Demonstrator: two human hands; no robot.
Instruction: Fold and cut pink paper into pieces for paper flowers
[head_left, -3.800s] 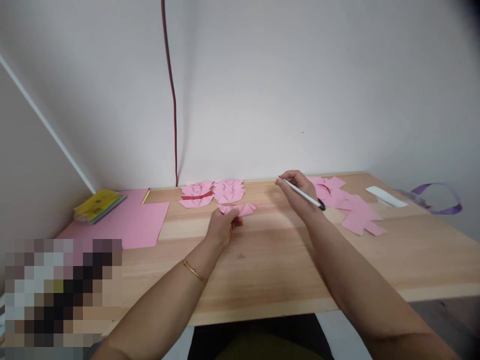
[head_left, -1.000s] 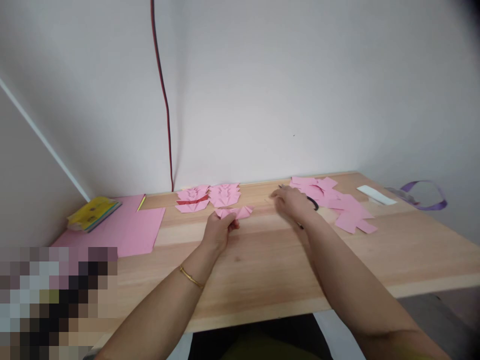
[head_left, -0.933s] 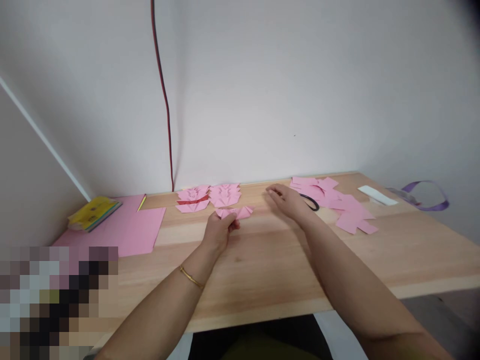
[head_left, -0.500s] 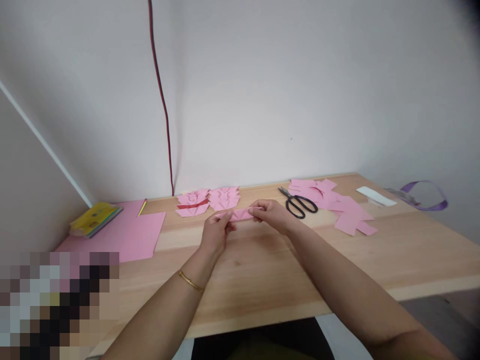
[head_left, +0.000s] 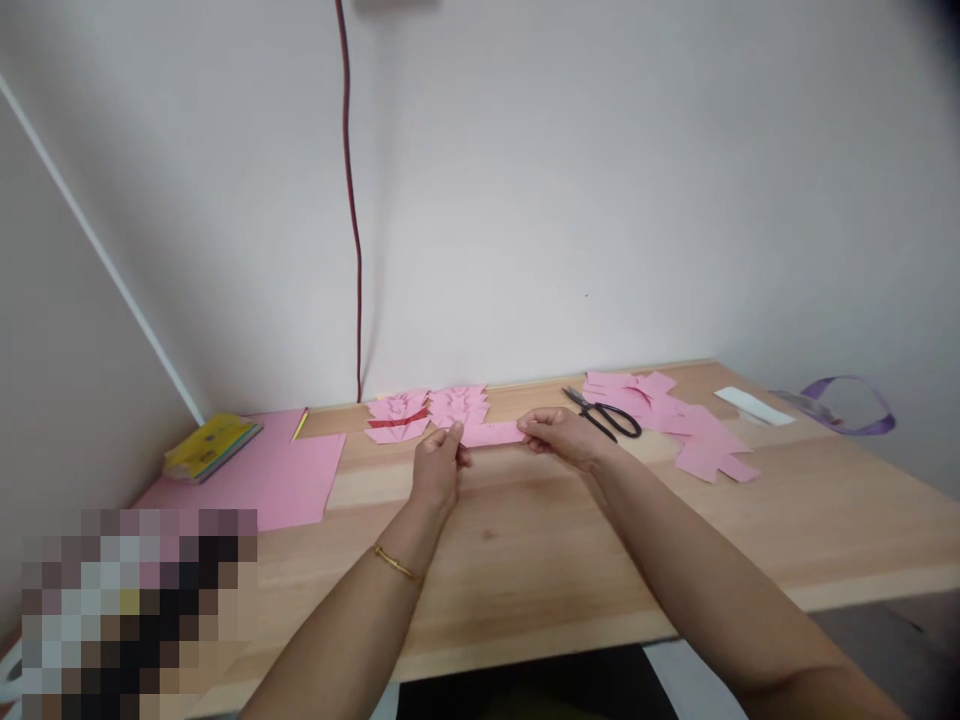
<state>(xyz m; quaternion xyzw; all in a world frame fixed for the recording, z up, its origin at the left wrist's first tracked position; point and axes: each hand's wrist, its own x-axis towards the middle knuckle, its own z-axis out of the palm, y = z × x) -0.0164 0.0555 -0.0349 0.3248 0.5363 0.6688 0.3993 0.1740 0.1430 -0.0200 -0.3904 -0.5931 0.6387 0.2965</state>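
A narrow strip of pink paper is stretched level between my two hands, above the table. My left hand pinches its left end, the thumb on top. The right end is gripped between the thumb and fingers of my right hand. Just behind the strip lie folded pink paper pieces in a row. To their left is another row of folded pink pieces, with a red strip across it. Black-handled scissors rest beyond my right hand, their blades partly open.
Loose pink paper cut-outs lie on the right of the wooden table, near a white strip and a purple band. On the left, a yellow packet and a pencil lie on large pink sheets. A cable hangs down the wall.
The pink strip looked creased and partly covered by my fingers; now it shows flatter and wider between my hands, which are slightly farther apart. The whole view has shifted a little.
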